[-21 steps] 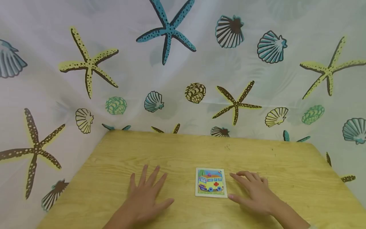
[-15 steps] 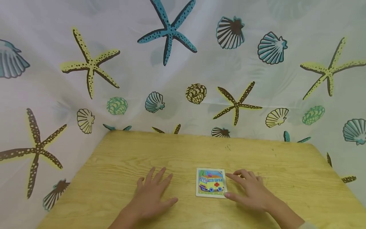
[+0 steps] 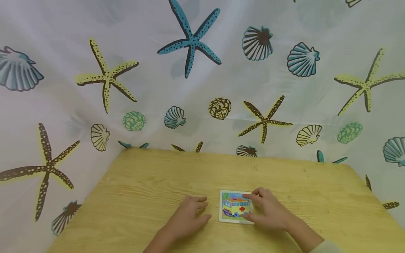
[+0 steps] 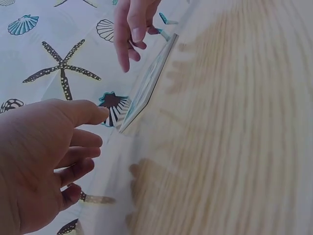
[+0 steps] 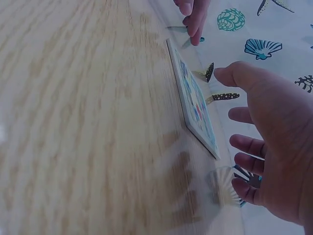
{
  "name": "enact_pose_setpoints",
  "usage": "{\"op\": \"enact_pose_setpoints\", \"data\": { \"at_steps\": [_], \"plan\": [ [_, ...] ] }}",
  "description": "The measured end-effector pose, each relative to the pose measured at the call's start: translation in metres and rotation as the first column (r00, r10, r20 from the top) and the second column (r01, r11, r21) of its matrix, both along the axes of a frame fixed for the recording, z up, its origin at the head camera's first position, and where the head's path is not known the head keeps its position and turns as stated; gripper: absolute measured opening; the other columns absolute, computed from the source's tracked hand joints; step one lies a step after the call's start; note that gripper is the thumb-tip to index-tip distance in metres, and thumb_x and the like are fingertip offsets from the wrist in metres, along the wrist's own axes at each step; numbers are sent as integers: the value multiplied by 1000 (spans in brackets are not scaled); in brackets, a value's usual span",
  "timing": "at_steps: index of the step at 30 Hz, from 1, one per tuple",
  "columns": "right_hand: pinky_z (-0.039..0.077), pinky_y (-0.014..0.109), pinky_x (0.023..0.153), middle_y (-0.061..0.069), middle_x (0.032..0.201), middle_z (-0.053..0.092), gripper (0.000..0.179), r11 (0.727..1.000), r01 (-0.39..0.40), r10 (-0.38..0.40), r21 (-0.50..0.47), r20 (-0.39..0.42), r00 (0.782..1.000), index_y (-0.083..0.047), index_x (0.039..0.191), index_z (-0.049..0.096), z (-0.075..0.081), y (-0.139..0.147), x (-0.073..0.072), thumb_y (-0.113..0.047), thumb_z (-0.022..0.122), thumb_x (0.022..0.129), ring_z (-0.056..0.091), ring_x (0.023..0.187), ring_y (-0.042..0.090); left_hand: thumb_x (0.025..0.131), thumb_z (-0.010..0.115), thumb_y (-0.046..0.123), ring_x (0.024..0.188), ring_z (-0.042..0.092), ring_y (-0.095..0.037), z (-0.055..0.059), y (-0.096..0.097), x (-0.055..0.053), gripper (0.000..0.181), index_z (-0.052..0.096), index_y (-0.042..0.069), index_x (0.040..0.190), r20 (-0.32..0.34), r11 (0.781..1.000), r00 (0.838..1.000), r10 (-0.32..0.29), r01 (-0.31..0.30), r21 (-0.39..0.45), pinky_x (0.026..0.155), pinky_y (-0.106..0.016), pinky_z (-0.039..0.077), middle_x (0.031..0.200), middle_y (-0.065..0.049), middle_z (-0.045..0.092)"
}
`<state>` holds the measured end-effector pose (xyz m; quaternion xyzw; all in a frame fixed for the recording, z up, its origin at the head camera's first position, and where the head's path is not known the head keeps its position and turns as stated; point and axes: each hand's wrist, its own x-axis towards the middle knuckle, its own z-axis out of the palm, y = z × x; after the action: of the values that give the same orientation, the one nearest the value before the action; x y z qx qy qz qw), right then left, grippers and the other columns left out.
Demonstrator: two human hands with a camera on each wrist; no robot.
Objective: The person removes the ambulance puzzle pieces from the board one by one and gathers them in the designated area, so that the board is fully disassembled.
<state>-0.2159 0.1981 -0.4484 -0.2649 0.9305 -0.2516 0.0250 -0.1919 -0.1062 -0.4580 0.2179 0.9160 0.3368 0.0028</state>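
Note:
A small square picture puzzle (image 3: 232, 208) with a pale frame and a cartoon yellow ambulance lies flat on the wooden table (image 3: 164, 175). My right hand (image 3: 269, 211) hovers over its right edge, thumb and forefinger overlapping the picture in the head view. To the puzzle's left is my left hand (image 3: 188, 218), thumb toward it and fingers loosely bent. The left wrist view has a gap between the left hand (image 4: 54, 156) and the puzzle (image 4: 149, 85). Above the board in the right wrist view, the right hand (image 5: 274, 137) holds nothing.
A white cloth (image 3: 142, 91) printed with starfish and shells hangs behind the table and along both sides. The table's far edge (image 3: 215, 153) meets this cloth. Wood grain runs across the tabletop around the puzzle.
My left hand has moved right, toward the puzzle, and its spread fingers have drawn together. The right hand has shifted left until its fingertips overlap the puzzle. The head view has tilted slightly.

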Motion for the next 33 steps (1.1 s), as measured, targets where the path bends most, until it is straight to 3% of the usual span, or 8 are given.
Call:
{"op": "enact_pose_setpoints", "data": {
  "at_steps": [2, 4, 7, 13, 21, 24, 29, 33],
  "plan": [
    [45, 44, 88, 0, 121, 52, 57, 1000, -5, 5, -9, 10, 1000, -19, 138, 60, -1, -3, -2, -50, 69, 90, 43, 110, 20, 92, 71, 23, 110, 65, -28, -2, 6, -3, 38, 69, -4, 119, -5, 999, 1000, 4, -4, 43, 98, -47, 52, 134, -17, 64],
    [46, 45, 89, 0, 120, 52, 54, 1000, -19, 19, -8, 10, 1000, -19, 135, 62, -1, -6, -5, -48, 70, 90, 44, 110, 19, 90, 73, 17, 88, 69, -20, -4, 13, -6, 33, 71, -4, 115, 11, 994, 1000, 25, -27, 109, 79, -34, 58, 129, -18, 67],
    [47, 43, 88, 0, 118, 53, 49, 998, -67, 67, 4, 20, 998, -18, 132, 64, -1, -12, -9, -44, 71, 91, 44, 108, 18, 87, 76, 12, 72, 62, -7, -9, 23, -8, 31, 72, -5, 113, 76, 972, 994, 73, -88, 217, 63, -20, 53, 126, -19, 69],
    [50, 36, 87, -2, 113, 56, 45, 989, -146, 146, -1, 65, 987, -16, 131, 65, -6, -20, -19, -41, 69, 93, 53, 103, 18, 83, 81, 16, 79, 65, -11, -25, 37, -14, 43, 68, -5, 119, 245, 919, 964, 106, -189, 347, 64, -20, 54, 128, -16, 67],
    [49, 24, 68, -2, 101, 63, 43, 981, -180, 190, -74, 177, 966, -8, 133, 59, -7, -32, -39, -32, 64, 98, 55, 75, 6, 82, 81, 13, 71, 64, -12, -28, 42, -12, 52, 64, -4, 128, 323, 877, 940, 108, -243, 415, 57, -23, 52, 115, -17, 71],
    [48, 24, 66, -6, 94, 62, 42, 984, -171, 178, -52, 199, 964, -10, 133, 59, -7, -37, -45, -33, 64, 98, 54, 73, 6, 80, 82, 12, 69, 62, -12, -30, 45, -12, 54, 63, -3, 129, 308, 877, 947, 91, -223, 425, 56, -21, 51, 109, -15, 72],
    [41, 23, 59, -9, 78, 57, 41, 982, -189, 183, 9, 193, 964, -16, 133, 60, -6, -46, -50, -36, 65, 97, 47, 63, 6, 80, 83, 13, 73, 59, -9, -33, 46, -11, 57, 61, -7, 129, 251, 901, 964, 88, -184, 392, 61, -18, 51, 133, -18, 62],
    [33, 22, 54, -7, 68, 50, 40, 976, -209, 196, 54, 184, 963, -19, 134, 57, -3, -50, -55, -35, 64, 98, 40, 56, 6, 81, 83, 15, 74, 59, -7, -34, 45, -12, 58, 61, -8, 129, 227, 914, 970, 82, -164, 371, 62, -17, 51, 139, -18, 57]
  ]
}}
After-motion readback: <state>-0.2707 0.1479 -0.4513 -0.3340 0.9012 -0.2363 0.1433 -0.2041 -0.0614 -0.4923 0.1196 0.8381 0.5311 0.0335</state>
